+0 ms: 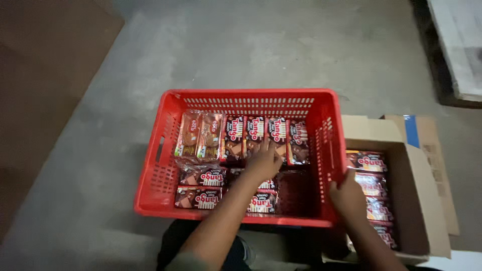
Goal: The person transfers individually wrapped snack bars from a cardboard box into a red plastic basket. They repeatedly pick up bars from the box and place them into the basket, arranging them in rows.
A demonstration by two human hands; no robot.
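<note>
Two hands at a red crate (321,108) of snack packs on a concrete floor (251,45).

Left hand (263,161) lies flat, fingers spread, on dark packs (256,131); right hand (346,193) apparently grips the crate's right wall, beside an open cardboard box (416,200).

Single head-worn view, looking steeply down, close over red crate (241,100) on concrete floor (251,45)

Left hand (263,161) rests on packets (256,134) inside a red crate (150,173); right hand (347,193) grips its rim beside a carton (419,200).
</note>
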